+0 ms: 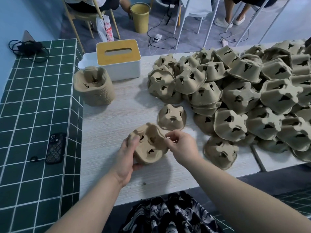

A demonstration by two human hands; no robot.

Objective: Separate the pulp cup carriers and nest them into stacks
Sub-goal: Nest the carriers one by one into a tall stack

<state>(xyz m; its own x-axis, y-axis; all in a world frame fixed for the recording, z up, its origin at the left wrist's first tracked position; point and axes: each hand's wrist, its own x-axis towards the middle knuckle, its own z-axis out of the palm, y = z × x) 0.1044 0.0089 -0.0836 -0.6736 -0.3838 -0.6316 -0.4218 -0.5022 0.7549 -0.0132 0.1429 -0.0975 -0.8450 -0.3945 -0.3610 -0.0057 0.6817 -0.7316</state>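
While my left hand (pixel 129 148) grips the carrier (pixel 149 145) cavity-up just above the surface (pixel 107 125), my right hand (pixel 180 143) pinches its three o'clock rim, seemingly to peel layers apart before nesting onto the stack (pixel 94 88) at eleven o'clock.

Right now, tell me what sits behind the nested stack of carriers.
Behind the nested stack stands a white tissue box with a yellow lid. The stack covers the box's lower left corner.
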